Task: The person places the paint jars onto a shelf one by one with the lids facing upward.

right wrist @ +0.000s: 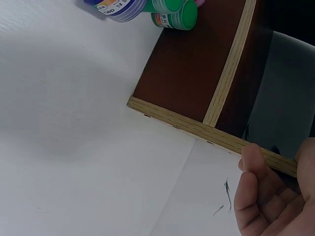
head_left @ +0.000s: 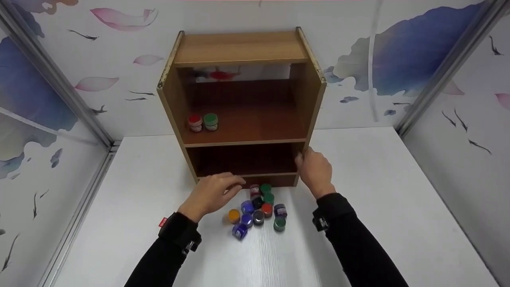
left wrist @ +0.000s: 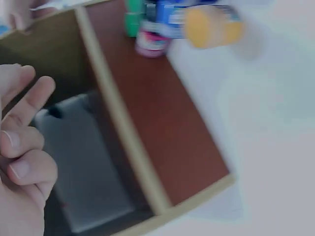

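Observation:
A small wooden shelf (head_left: 239, 48) stands upright on the white table, its open front toward me. My right hand (head_left: 316, 169) grips the front edge of its right side panel (right wrist: 172, 119), thumb inside and fingers outside. In front of the lower compartment is my left hand (head_left: 213, 193), its fingers loosely bent and holding nothing. Several small paint jars lie clustered at the shelf's foot, among them a yellow jar (head_left: 234, 216), a red-orange jar (head_left: 267, 209) and a green jar (head_left: 279, 223). A red-lidded jar (head_left: 195, 122) and a green-lidded jar (head_left: 210, 121) stand on the middle shelf board, at its left.
The white table (head_left: 398, 223) extends to both sides of the shelf. Patterned wall panels (head_left: 247, 16) enclose it at the back and sides, with metal corner posts (head_left: 442, 67).

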Tool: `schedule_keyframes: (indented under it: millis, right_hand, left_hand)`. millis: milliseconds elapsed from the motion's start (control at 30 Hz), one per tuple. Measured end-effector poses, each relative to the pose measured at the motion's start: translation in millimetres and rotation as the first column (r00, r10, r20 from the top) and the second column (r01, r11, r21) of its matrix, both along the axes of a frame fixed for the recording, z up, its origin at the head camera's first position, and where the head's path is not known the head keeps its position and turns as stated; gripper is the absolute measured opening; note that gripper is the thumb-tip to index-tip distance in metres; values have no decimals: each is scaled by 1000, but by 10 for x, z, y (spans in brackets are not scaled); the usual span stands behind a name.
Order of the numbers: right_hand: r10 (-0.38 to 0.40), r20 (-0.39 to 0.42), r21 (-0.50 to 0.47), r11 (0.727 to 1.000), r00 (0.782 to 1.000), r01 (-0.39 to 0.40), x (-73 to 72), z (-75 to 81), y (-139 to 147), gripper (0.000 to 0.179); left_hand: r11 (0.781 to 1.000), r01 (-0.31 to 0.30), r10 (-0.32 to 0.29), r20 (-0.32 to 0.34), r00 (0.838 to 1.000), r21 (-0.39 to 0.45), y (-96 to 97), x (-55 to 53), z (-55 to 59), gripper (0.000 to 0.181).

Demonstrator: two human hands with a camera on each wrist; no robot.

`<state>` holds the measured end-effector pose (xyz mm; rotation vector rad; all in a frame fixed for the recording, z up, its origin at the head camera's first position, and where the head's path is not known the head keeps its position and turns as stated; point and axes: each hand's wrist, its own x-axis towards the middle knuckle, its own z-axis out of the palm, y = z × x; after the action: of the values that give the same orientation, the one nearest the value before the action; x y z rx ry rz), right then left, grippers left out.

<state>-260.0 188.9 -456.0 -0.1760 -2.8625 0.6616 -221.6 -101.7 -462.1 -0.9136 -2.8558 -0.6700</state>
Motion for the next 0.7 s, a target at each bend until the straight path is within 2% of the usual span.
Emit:
schedule_keyframes:
  millis: [100,167,333,500,600,700]
  right_hand:
    - [6,-3,-2,1000,1000,-6,-1,1,6,35]
    - [5,-2,3,1000,1000,-5,3,2,9,34]
    - [-3,-8,12,1000,1000,3,10,-4,9,31]
    - [1,13,4,1000,1000,-1,21,-4,0,33]
    - [0,7,0,1000,1000,0,23,16,5,34]
    - [-2,7,3,1000,1000,2,24,17,4,34]
  left_hand:
    - [998,-62,64,76,995,-20,-30,-14,-189,22]
    - [997,-75,77,104,992,-16,-39,-27,-296,21]
    - [1000,-29,28,146,989,9,-17,-49,-494,19]
    - [1000,8,-10,224,975,10,47,-66,-550,20]
    - [1000,10,-10,291,957,-1,97,-93,-520,22]
    - [1000,8,-7,366,931,-3,118,-109,-503,23]
